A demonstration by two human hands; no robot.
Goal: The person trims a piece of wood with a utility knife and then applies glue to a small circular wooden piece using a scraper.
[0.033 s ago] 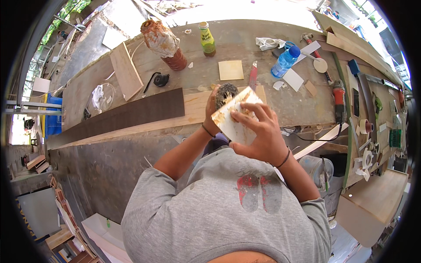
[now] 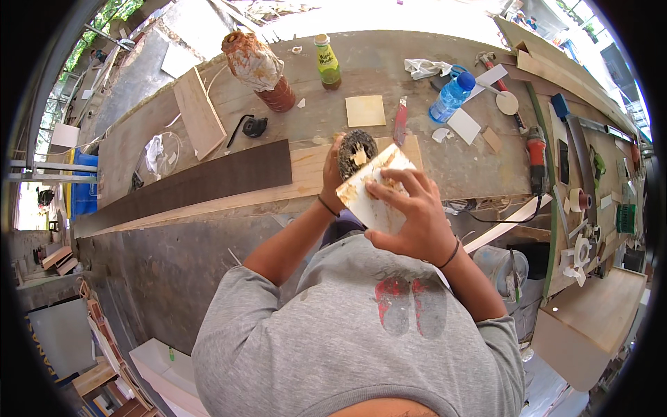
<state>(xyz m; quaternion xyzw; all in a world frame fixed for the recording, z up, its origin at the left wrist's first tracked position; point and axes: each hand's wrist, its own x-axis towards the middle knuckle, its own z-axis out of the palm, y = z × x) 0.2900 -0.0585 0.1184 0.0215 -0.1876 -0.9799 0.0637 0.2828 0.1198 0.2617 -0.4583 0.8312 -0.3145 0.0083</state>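
My left hand (image 2: 334, 174) is wrapped round a dark, rough-crusted round thing (image 2: 347, 142), its mouth or top tilted toward me. A pale yellowish lump (image 2: 359, 156) shows in the middle of that crusted top. In my right hand (image 2: 417, 208) is a small white square piece of sheet (image 2: 368, 201) with brown, glue-like smears, the fingers lying over its face. The sheet's upper left edge lies right against the crusted thing. Both are held above the bench's near edge, over a pale wooden board (image 2: 313, 167).
A dark brown strip (image 2: 208, 177) lies at left. Farther back stand a crusted brown bottle (image 2: 278, 97), a green-labelled bottle (image 2: 328, 66) and a blue-capped water bottle (image 2: 451, 97). A tape measure (image 2: 255, 126), red cutter (image 2: 401, 121), hammer (image 2: 511, 104) and red grinder (image 2: 536, 156) lie about.
The white sheet has shifted slightly down and right, off the crusted top. More of that top and the pale lump now shows. Both hands keep their holds.
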